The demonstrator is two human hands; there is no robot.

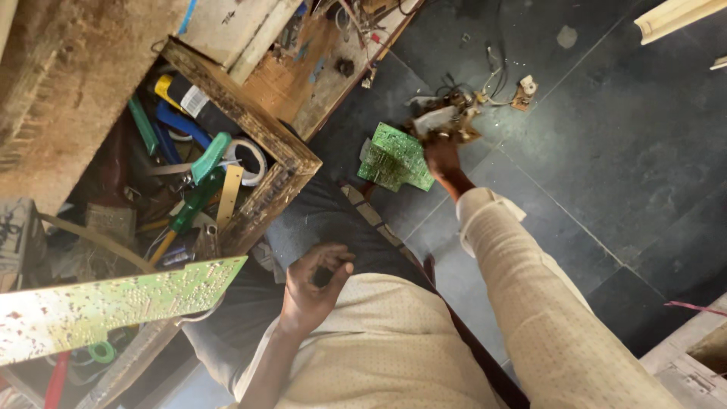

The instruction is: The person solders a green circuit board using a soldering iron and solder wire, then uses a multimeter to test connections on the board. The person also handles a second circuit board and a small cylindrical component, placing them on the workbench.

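Note:
My right hand [443,157] reaches down to the dark tiled floor in a cream sleeve. It is closed on a brown circuit board assembly [447,121] with a white part and loose wires. A green circuit board [394,157] stands tilted against the left side of that hand; I cannot tell whether the hand also holds it. Over my lap, my left hand [314,282] has its fingers loosely curled, and nothing shows in it. It hovers near the dark seat cushion [326,220].
An open wooden tool box [280,155] at the left holds a green-handled screwdriver [198,195], blue-handled pliers and tape. A long yellow-green circuit board [113,304] juts in at the lower left. A small part with wires [522,91] lies on the floor.

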